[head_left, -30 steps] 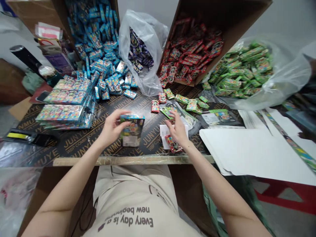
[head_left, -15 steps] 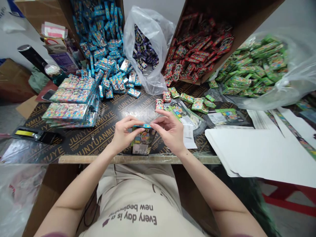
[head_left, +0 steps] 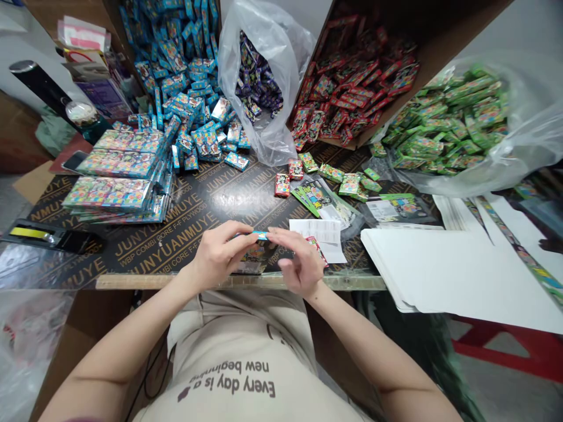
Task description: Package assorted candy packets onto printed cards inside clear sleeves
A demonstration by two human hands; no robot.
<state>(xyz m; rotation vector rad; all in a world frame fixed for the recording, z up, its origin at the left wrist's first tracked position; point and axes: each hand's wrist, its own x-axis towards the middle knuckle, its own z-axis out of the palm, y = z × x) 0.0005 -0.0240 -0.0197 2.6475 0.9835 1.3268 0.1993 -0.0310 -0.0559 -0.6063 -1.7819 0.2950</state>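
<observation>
A small blue box is pinched between the thumb and fingers of my left hand, near the table's front edge. My right hand has its fingers stretched over the box's right end, with the thumb apart below. Part of a red box shows just beyond my right hand; I cannot tell whether the hand touches it. Under my hands, a printed clear packet is mostly hidden. A white paper slip lies right of them.
Filled packets are stacked at left, near a tape dispenser. Behind are piles of blue boxes, a bag of purple ones, a carton of red ones and a bag of green ones. White sheets overhang at right.
My right thumb has come away from the blue box and dropped lower. Both hands now sit slightly lower, and a red box shows beside the right one. The view has shifted slightly.
</observation>
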